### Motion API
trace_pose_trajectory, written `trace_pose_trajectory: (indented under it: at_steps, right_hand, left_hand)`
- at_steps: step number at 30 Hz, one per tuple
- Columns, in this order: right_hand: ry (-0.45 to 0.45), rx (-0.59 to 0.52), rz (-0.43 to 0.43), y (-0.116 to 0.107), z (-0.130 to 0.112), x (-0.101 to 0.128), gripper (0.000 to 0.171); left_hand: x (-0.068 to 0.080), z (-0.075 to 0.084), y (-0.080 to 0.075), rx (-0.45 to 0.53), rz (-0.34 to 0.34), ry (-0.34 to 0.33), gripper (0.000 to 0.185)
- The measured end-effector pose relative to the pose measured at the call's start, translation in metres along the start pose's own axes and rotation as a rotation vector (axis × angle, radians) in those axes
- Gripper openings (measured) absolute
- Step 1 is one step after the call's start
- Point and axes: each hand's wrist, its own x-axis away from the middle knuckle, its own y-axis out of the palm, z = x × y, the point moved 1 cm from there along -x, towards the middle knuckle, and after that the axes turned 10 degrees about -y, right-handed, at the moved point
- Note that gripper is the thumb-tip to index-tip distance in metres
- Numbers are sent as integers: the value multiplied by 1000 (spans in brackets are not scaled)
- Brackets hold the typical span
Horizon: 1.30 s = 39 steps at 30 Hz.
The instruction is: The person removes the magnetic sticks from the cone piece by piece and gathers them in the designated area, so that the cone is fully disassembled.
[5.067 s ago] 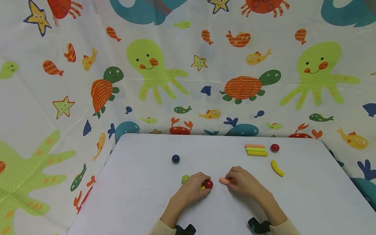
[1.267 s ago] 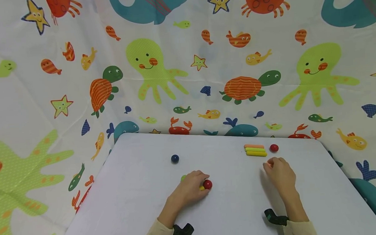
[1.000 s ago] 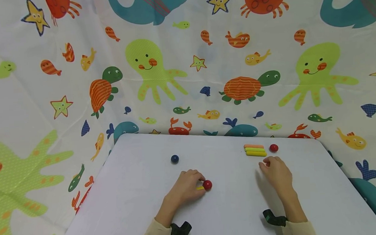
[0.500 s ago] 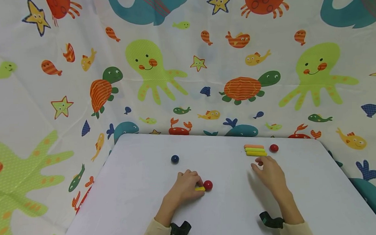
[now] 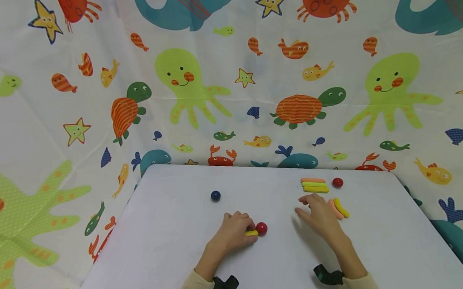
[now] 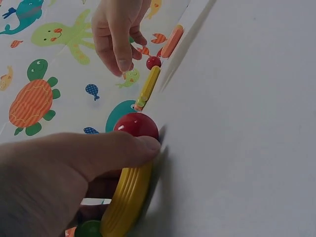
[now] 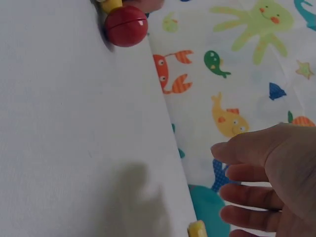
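Observation:
My left hand [image 5: 232,231] pinches a curved yellow toy stick [image 5: 251,233] near the middle of the white table. A shiny red ball [image 5: 261,228] touches the stick's right end. In the left wrist view the thumb lies across the ridged yellow stick just below the red ball, and a green ball [image 6: 88,229] shows at its lower end. My right hand [image 5: 322,218] hovers above the table with fingers loosely bent and nothing in them. Beside it lie a curved orange stick [image 5: 335,209] and another curved yellow stick [image 5: 341,208], side by side.
Straight orange [image 5: 313,180], yellow-green [image 5: 314,184] and yellow [image 5: 316,189] sticks lie together at the back right. A second red ball [image 5: 338,182] is next to them. A dark blue ball [image 5: 216,196] sits back left. A sea-animal cloth [image 5: 215,107] hangs behind the table.
The right hand carried the curved orange stick rightward, let it go beside the yellow curved one, and moved back left. The left hand still holds its yellow stick, shifted slightly right lately.

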Motion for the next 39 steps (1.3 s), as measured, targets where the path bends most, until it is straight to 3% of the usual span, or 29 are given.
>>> trace_pose_trajectory:
  at_steps: [10,17,25,30,39]
  right_hand:
    - [-81,-17,-46,11,-20,2,42]
    - [-167,-67,-131,22,-33,4,42]
    - [-334,-90,-225,34,-41,7,42]
    - [-387,-96,-279,41,-44,7,40]
    - [-474,-38,-286,50,-51,9,35]
  left_hand:
    - [0,5,-1,-15,25,13,21]
    - [-1,6,3,-30,43,34,22]
    - [-1,9,5,-31,27,59,23]
    - [0,9,5,-35,22,100,22]
    - [1,9,7,-55,58,132,22]
